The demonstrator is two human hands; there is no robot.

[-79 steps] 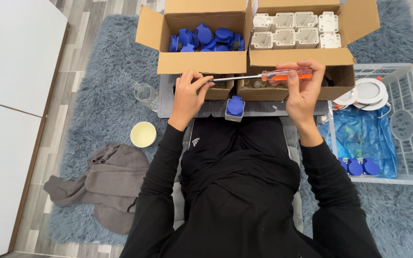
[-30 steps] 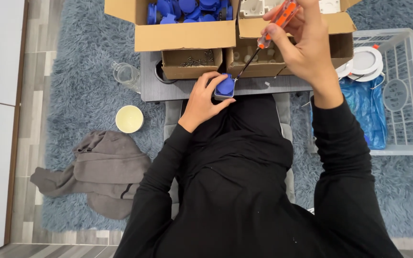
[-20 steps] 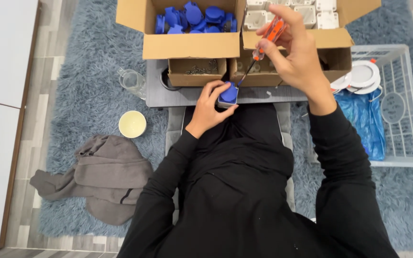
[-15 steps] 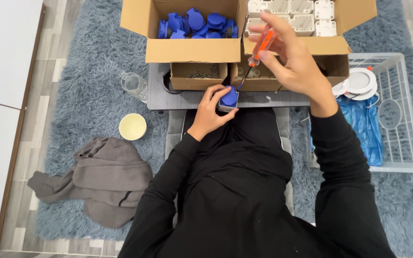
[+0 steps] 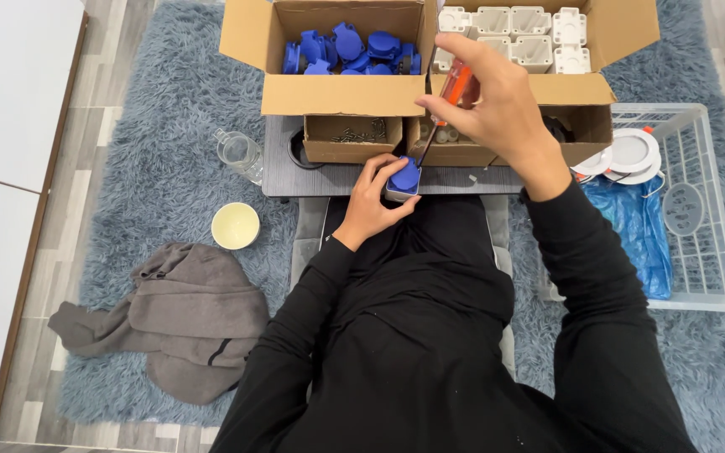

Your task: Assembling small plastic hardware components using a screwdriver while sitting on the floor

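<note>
My left hand [image 5: 372, 201] grips a small socket unit with a blue hinged cap [image 5: 404, 179] at the near edge of a low dark table [image 5: 312, 178]. My right hand [image 5: 497, 109] holds an orange-handled screwdriver [image 5: 451, 92] upright, its tip pressed down onto the blue cap. Behind the table one open cardboard box holds several blue caps [image 5: 350, 49] and another holds several white socket housings [image 5: 520, 29].
Two small trays sit under the boxes, the left one with screws [image 5: 354, 134]. A plastic bottle [image 5: 239, 155], a cream cup [image 5: 235, 225] and a grey garment [image 5: 185, 317] lie on the shaggy rug at left. At right stands a white wire basket [image 5: 700, 252] with round white parts and a blue bag.
Earlier I held the screwdriver level in both hands. My left hand dropped to the blue-capped socket, and my right hand tipped the screwdriver down onto it. The view shifted.
</note>
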